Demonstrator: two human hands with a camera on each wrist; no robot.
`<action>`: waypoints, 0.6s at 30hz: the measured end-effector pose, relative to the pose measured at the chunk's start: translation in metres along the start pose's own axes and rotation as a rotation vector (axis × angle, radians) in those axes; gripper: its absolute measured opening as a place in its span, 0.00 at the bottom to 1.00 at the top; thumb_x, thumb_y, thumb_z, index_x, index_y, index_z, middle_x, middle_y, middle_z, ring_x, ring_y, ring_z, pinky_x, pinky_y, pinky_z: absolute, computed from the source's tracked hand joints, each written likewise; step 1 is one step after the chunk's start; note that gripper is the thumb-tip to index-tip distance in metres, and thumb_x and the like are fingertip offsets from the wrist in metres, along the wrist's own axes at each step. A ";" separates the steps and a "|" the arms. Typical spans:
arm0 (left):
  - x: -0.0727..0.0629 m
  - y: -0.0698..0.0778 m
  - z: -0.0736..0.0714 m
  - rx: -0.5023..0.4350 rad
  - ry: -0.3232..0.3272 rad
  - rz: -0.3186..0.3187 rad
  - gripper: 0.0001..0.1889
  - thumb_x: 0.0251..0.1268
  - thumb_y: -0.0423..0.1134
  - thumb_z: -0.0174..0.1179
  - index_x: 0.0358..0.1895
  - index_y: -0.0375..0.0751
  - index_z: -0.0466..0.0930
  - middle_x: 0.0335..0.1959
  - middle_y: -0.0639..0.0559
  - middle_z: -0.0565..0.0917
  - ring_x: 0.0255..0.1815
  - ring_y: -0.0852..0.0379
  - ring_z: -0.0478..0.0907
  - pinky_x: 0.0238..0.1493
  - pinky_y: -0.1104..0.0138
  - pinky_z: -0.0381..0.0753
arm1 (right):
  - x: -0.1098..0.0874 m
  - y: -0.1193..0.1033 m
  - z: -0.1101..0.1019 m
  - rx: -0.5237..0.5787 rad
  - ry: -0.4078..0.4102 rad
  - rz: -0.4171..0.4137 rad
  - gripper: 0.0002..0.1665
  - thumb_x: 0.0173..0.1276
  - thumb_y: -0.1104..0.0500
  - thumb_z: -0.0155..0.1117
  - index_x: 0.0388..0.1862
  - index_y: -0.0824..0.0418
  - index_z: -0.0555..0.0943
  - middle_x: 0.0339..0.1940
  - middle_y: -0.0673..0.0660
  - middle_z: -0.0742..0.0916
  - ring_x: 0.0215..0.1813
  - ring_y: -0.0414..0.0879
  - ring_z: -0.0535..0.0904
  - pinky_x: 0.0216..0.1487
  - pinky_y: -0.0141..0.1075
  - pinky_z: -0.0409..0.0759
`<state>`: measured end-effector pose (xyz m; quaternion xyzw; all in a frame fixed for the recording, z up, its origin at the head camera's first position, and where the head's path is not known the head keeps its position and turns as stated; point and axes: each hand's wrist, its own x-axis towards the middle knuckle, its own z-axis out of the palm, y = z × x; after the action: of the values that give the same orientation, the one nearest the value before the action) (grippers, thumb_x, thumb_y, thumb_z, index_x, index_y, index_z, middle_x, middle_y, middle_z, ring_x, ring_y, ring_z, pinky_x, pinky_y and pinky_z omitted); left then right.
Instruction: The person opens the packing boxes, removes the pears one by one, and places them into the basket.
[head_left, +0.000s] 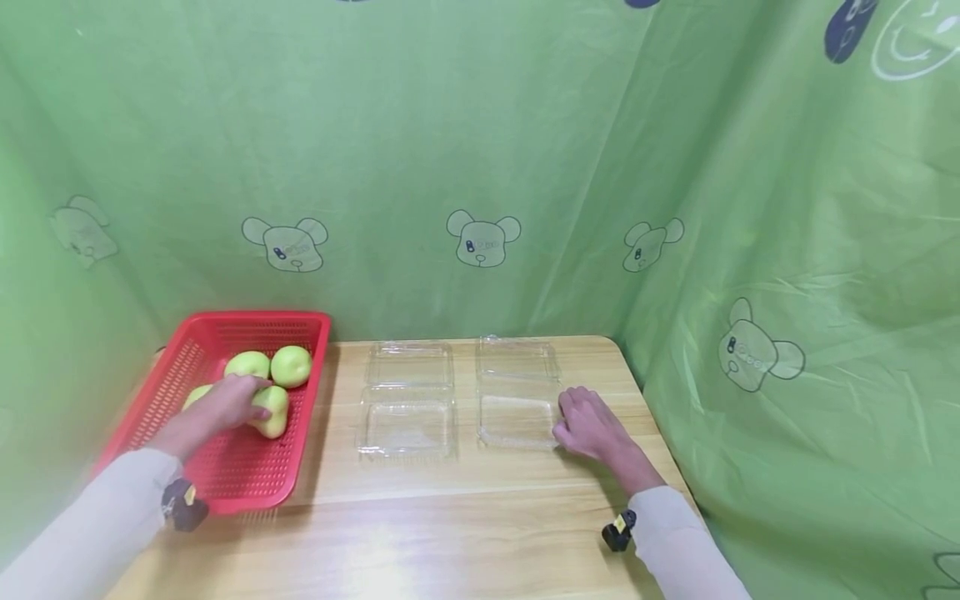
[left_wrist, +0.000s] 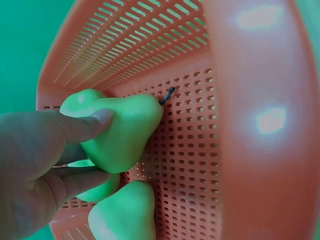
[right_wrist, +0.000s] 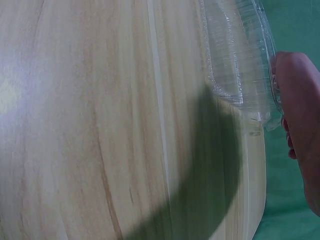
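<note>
My left hand (head_left: 228, 402) is inside the red basket (head_left: 306, 433) and pinches a green pear (left_wrist: 127, 127) between thumb and fingers. The pear's dark stem points away from the hand in the left wrist view. Other green fruits (head_left: 291, 367) lie around it, one plainly pear-shaped (left_wrist: 125, 215). On the right, my right hand (head_left: 592, 423) has its fingers curled at the right edge of a clear plastic container (head_left: 517, 417) and holds that edge; the fingertips are mostly hidden. The container stands with its lid (head_left: 517, 358) folded back.
A second clear container (head_left: 407, 429), its lid also laid back, stands between the basket and the first container. Everything rests on a wooden table (head_left: 420, 533). Green curtains (head_left: 390, 167) with bear prints hang behind and at both sides.
</note>
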<state>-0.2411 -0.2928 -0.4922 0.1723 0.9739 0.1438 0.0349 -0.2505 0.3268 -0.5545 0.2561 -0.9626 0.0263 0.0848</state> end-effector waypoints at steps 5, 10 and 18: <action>0.000 -0.003 0.001 -0.017 0.010 -0.016 0.28 0.51 0.37 0.78 0.52 0.20 0.82 0.44 0.28 0.88 0.43 0.30 0.85 0.48 0.41 0.86 | 0.000 0.000 0.001 0.006 0.002 0.005 0.10 0.55 0.57 0.61 0.27 0.56 0.68 0.24 0.50 0.70 0.30 0.46 0.64 0.35 0.37 0.68; -0.001 -0.002 0.000 -0.023 -0.010 -0.050 0.29 0.53 0.38 0.77 0.54 0.20 0.81 0.46 0.27 0.88 0.45 0.27 0.84 0.50 0.39 0.85 | 0.000 0.001 0.003 0.001 0.010 -0.002 0.09 0.55 0.56 0.59 0.27 0.56 0.68 0.24 0.50 0.70 0.30 0.45 0.63 0.34 0.36 0.67; 0.000 -0.005 0.004 -0.028 0.011 -0.045 0.28 0.55 0.40 0.76 0.54 0.22 0.82 0.45 0.28 0.88 0.46 0.26 0.84 0.50 0.38 0.85 | -0.001 0.001 0.006 0.001 0.043 -0.014 0.10 0.54 0.56 0.59 0.27 0.56 0.68 0.24 0.50 0.69 0.29 0.46 0.63 0.34 0.37 0.67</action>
<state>-0.2424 -0.2957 -0.4974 0.1490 0.9756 0.1576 0.0350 -0.2510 0.3279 -0.5603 0.2621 -0.9587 0.0315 0.1057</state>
